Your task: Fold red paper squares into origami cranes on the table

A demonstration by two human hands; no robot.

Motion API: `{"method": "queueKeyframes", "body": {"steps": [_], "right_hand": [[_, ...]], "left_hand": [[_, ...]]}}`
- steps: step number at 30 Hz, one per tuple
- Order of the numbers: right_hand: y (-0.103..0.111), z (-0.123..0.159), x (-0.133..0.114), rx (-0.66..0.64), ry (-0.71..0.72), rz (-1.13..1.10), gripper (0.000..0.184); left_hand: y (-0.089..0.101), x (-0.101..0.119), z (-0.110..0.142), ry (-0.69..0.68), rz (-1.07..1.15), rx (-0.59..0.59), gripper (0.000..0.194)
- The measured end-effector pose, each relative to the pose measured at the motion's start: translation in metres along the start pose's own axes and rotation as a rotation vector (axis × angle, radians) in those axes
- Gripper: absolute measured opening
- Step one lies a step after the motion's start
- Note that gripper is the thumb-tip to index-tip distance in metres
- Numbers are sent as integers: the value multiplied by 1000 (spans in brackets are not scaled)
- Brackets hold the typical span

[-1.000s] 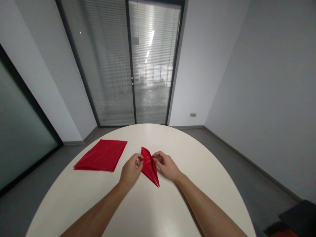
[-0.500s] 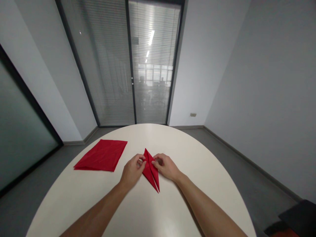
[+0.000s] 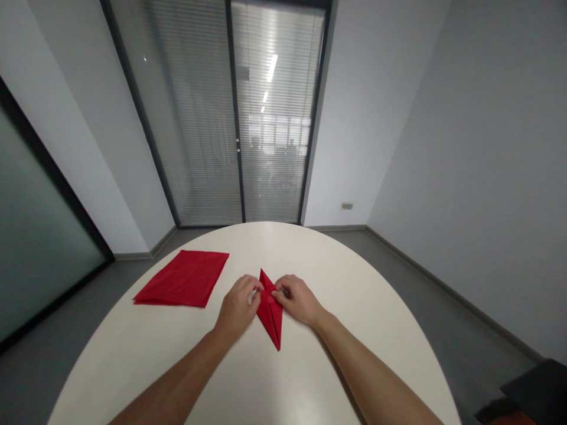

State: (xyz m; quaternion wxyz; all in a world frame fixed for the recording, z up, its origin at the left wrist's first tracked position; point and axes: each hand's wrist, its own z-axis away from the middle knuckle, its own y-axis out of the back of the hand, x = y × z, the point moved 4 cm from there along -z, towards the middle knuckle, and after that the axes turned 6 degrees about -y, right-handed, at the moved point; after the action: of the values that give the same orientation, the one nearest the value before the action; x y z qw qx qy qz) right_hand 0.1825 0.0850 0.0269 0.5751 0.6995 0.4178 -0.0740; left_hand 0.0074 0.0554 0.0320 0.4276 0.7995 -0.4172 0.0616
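Between my hands is a red folded paper (image 3: 271, 316), shaped like a narrow diamond with one tip pointing away and the other toward me. My left hand (image 3: 240, 302) pinches its left edge between thumb and fingers. On the opposite edge, my right hand (image 3: 297, 298) grips with the thumb on top and the fingers curled. A crease runs down the middle of the lower half. The fingertips hide parts of both side corners.
A stack of flat red sheets (image 3: 183, 278) lies to the left on the round white table (image 3: 354, 366). Beyond the table's far edge stands a glass partition with blinds (image 3: 274, 177). A dark object (image 3: 535, 389) sits at the lower right, off the table.
The two separate points at the near end of the folded paper now show as a single tip. Both hands have stayed nearly in place on its sides.
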Motion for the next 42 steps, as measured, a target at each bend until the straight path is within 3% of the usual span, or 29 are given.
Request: {"method": "queueKeyframes", "body": {"steps": [3,7,12,16,21,29,35,39,42], "right_hand": [[1,2,1,34,-30,43,9],[2,4,2,57,2,50,33],[-2,4,0,5,124,100,26],[-2,3,-4,-43,193,108,31],[-1,3,-8,-52,201,137,33],[-1,4,-10,-64,207,155,25],[5,3,-11,-46,170,207,28],[9,7,-30,-29,126,227,37],[-1,16,-47,-80,113,251,45]], "left_hand": [[-6,0,3,-20,0,-114,17],[-11,-4,6,-2,-22,-173,17],[-16,-7,8,-58,-36,-201,28],[-22,-6,11,-130,-90,-296,43],[-22,-5,13,-59,-218,-400,48],[-14,-5,14,74,-491,-265,42],[-12,-2,13,90,-556,-243,44],[-13,-4,14,93,-522,-254,43],[-15,-6,15,93,-491,-272,43]]}}
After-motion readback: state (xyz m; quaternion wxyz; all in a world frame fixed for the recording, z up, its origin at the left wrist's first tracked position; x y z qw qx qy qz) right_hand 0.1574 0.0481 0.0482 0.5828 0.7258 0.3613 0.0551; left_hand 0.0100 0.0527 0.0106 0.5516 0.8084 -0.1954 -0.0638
